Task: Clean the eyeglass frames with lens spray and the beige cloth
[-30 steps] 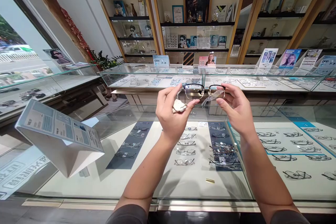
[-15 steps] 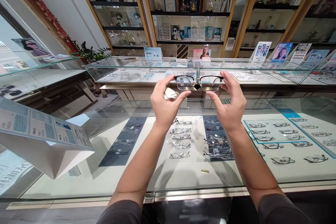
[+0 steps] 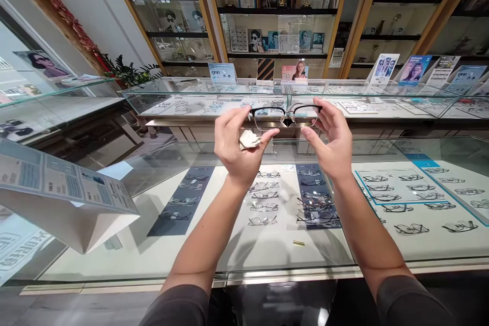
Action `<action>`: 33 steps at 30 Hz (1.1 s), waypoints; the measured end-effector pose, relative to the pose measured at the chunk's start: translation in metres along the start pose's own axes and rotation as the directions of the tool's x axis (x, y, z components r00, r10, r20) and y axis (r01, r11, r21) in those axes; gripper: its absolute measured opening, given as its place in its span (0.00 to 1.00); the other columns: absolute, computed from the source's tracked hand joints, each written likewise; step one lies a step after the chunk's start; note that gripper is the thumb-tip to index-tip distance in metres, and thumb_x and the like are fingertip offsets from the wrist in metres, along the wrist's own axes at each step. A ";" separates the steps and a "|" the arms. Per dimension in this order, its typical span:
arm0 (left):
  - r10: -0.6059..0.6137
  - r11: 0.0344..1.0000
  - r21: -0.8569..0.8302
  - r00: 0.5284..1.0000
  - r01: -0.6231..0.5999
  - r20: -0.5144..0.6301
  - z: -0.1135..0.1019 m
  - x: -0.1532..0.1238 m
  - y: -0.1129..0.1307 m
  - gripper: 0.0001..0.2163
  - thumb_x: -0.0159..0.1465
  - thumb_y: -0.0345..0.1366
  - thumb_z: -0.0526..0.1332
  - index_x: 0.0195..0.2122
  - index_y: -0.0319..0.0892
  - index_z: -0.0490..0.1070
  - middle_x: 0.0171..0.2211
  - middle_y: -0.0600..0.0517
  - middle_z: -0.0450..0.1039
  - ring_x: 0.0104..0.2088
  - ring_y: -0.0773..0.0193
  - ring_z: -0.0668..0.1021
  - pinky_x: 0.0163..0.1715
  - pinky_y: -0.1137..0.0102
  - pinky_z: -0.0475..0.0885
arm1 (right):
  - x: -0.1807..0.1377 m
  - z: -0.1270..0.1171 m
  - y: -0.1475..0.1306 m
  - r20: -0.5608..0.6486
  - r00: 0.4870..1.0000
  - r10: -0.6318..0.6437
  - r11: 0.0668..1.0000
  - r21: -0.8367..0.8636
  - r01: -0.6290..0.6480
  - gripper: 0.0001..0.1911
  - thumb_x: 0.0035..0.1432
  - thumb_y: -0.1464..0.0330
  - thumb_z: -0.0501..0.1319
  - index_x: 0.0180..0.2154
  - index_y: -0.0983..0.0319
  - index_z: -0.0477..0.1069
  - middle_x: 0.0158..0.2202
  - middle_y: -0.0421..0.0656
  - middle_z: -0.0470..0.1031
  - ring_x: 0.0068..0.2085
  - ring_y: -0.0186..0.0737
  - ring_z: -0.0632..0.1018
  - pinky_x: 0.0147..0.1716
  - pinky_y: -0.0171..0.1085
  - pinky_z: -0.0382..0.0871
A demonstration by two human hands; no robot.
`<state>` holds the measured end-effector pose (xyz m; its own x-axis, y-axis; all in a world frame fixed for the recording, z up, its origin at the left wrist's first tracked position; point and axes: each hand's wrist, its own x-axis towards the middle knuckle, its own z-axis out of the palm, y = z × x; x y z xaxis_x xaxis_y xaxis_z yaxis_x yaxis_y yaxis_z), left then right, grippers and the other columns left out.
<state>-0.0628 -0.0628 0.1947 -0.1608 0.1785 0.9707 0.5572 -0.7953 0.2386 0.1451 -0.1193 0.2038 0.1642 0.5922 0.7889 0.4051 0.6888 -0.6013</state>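
Observation:
A pair of eyeglasses [image 3: 269, 118] with black upper rims and clear lenses is held up in front of me, above the glass display case [image 3: 244, 260]. My left hand [image 3: 239, 147] pinches its left end between fingers and thumb. Tucked in that same palm is a crumpled white wad [image 3: 249, 139], perhaps a cloth. At the opposite end, the fingers of my right hand [image 3: 334, 142] grip the right edge of the frame, thumb below it. Beneath my arms, rows of eyeglasses [image 3: 263, 207] lie under the glass.
A folded price card [image 3: 72, 188] stands on the case at left. Across the aisle runs another glass display counter [image 3: 214, 86] topped with small signs. Wall shelves [image 3: 277, 11] with pictures and trophies rise behind it. A green plant [image 3: 128, 71] sits at back left.
Both hands have shifted slightly left with the eyeglasses, which have turned a little. More of the white wad shows in my left palm. The view has tilted slightly downward.

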 end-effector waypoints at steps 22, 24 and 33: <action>-0.187 0.982 0.022 0.968 0.186 0.166 -0.018 0.018 0.017 0.25 0.58 0.54 0.77 0.49 0.45 0.78 0.45 0.48 0.80 0.47 0.56 0.81 0.49 0.61 0.77 | 0.001 -0.003 0.006 0.012 0.995 0.102 0.993 -0.054 -0.101 0.28 0.65 0.55 0.69 0.64 0.48 0.73 0.65 0.45 0.78 0.65 0.54 0.79 0.64 0.59 0.76; -0.172 0.985 0.042 0.975 0.167 0.144 -0.019 0.018 0.023 0.24 0.58 0.53 0.78 0.48 0.45 0.78 0.44 0.47 0.80 0.47 0.55 0.81 0.49 0.60 0.77 | 0.002 -0.003 0.010 0.037 0.991 0.125 0.992 -0.019 -0.124 0.29 0.65 0.54 0.69 0.65 0.48 0.73 0.65 0.45 0.78 0.66 0.53 0.78 0.66 0.60 0.75; -0.114 0.991 0.076 0.987 0.106 0.111 -0.018 0.015 0.030 0.24 0.59 0.54 0.77 0.47 0.45 0.77 0.45 0.46 0.79 0.48 0.54 0.81 0.49 0.59 0.78 | 0.007 -0.004 0.023 0.120 0.978 0.169 0.976 0.117 -0.183 0.32 0.63 0.51 0.71 0.65 0.49 0.72 0.66 0.46 0.77 0.67 0.52 0.78 0.69 0.58 0.73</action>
<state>-0.0632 -0.0948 0.2155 -0.1317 0.3314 0.9342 0.5969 -0.7259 0.3417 0.1595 -0.1012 0.1958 0.1213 0.7459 0.6549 0.2599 0.6129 -0.7462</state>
